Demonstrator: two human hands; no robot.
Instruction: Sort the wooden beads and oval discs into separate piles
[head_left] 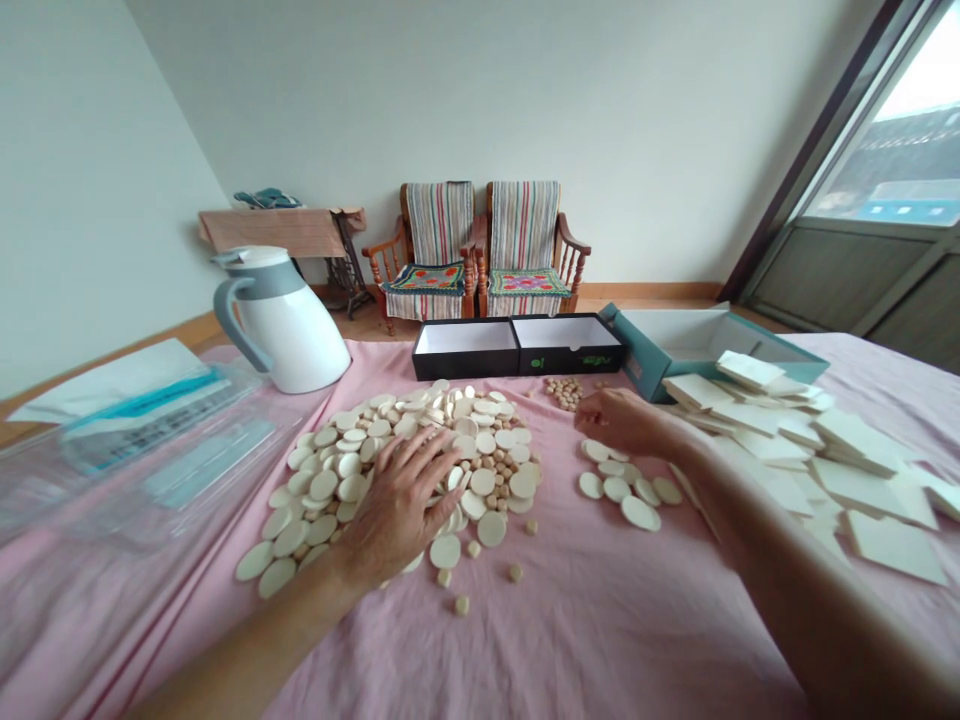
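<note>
Discs [445, 552] mixed with cubes [515, 573] on the tabletop [570, 640] are being partly covered by the left hand [405, 492], spread and released. Beyond, the right hand [621, 420] is being held curled beside a cube pile [564, 393]; whether anything is being grasped cannot be told. Behind, black boxes [466, 365] are being backed by chairs [441, 225].

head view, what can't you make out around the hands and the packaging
In the head view:
Whether the right hand holds anything: its curled shape hides it.
What lies under the left hand: that hand covers it.
Plastic packaging: print too blurred to read; left end cut off by the picture's edge.
</note>
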